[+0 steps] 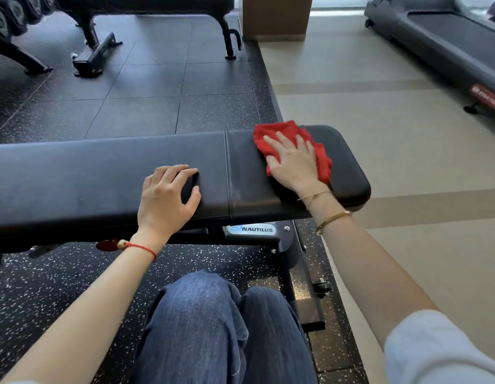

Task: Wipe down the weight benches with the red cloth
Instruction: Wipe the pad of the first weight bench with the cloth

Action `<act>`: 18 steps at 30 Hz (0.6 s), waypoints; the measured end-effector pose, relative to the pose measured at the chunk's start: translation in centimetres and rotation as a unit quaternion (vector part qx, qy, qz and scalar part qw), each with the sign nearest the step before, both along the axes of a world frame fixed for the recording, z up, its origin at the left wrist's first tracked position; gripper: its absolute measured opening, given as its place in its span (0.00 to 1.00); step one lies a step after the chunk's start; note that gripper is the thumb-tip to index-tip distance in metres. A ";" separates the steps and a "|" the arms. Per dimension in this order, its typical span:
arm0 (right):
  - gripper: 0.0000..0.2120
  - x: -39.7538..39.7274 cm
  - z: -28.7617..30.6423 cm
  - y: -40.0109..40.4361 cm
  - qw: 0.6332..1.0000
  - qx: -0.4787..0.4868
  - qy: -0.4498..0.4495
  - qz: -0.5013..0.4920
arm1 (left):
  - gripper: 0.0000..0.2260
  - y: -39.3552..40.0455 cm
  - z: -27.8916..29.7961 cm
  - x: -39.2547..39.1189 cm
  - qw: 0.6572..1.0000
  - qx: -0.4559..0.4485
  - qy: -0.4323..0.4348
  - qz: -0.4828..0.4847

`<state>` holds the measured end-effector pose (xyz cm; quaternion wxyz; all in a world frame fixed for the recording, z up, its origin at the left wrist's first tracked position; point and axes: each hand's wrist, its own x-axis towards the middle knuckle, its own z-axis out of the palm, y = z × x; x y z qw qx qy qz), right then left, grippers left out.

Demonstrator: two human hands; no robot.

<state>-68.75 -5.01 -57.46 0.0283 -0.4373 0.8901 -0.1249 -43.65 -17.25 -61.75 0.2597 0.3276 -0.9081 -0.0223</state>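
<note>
A black padded weight bench (pixel 74 173) runs across the view in front of me, with a seam splitting a long pad from a shorter seat pad on the right. A red cloth (pixel 285 131) lies on the seat pad. My right hand (pixel 293 162) presses flat on the cloth with straight, spread fingers. My left hand (pixel 166 198) rests on the long pad left of the seam, fingers loosely curled and holding nothing.
A second black bench (pixel 146 4) stands at the back on the dark rubber floor, beside a dumbbell rack (pixel 8 20) at the far left. A treadmill (pixel 446 42) sits on the beige floor at the upper right. My knees (pixel 213 328) are just below the bench frame.
</note>
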 end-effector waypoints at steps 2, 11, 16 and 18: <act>0.25 2.6 -0.4 0.2 0.997 -0.013 0.006 0.074 | 0.19 0.0 0.1 0.1 1.000 -0.002 0.000 -0.002; 0.24 -0.3 -1.5 4.8 0.997 -0.058 0.024 0.053 | 0.19 0.1 0.1 0.0 1.000 0.002 -0.001 -0.002; 0.23 -2.3 -0.6 -0.8 1.000 -0.017 -0.011 -0.013 | 0.18 0.1 0.1 -0.2 1.000 -0.001 -0.007 0.004; 0.24 -0.9 -0.5 -3.0 1.000 -0.009 -0.024 0.006 | 0.18 0.0 0.1 -0.2 1.000 -0.002 -0.002 0.004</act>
